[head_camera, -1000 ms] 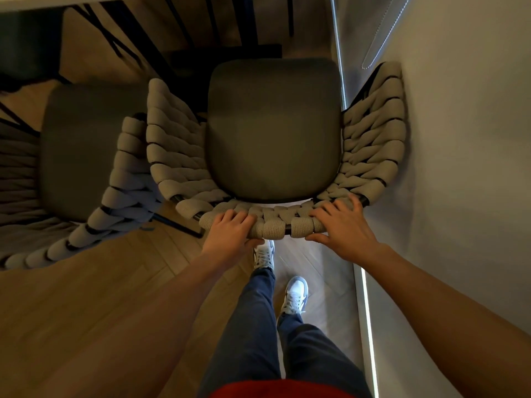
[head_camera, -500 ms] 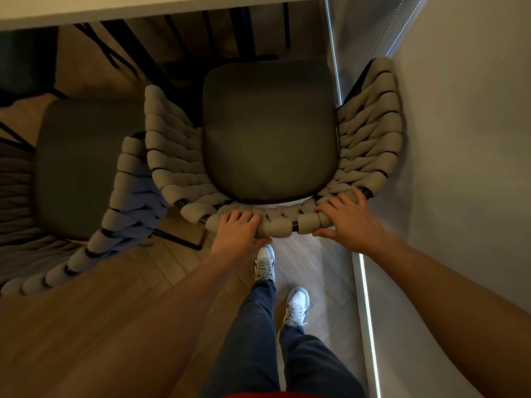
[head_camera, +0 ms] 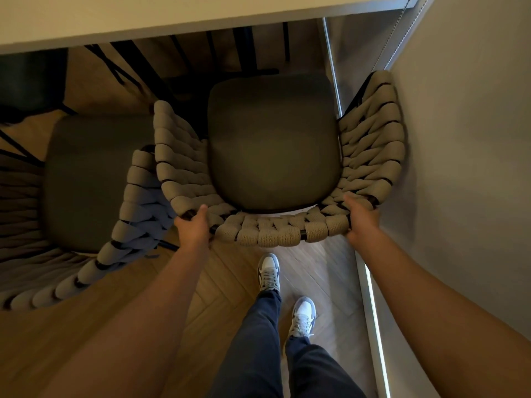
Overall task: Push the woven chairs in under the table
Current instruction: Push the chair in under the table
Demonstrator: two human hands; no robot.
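Note:
A woven chair (head_camera: 275, 231) with a beige rope backrest and dark seat cushion stands straight ahead, its front edge near the pale table (head_camera: 172, 15) at the top. My left hand (head_camera: 194, 228) grips the left corner of its backrest. My right hand (head_camera: 360, 218) grips the right corner. A second woven chair (head_camera: 135, 214) with the same rope weave stands to the left, touching the first chair's left arm; its front points under the table too.
A grey wall (head_camera: 465, 168) runs close along the right, almost touching the chair's right arm, with a lit strip (head_camera: 373, 311) at its base. Dark table legs (head_camera: 135, 67) show under the tabletop. My legs and pale shoes (head_camera: 268, 272) stand on the herringbone wood floor.
Both hands have slid outward from the middle of the backrest to its two corners. The table edge now shows lower in view and the chair sits nearer to it.

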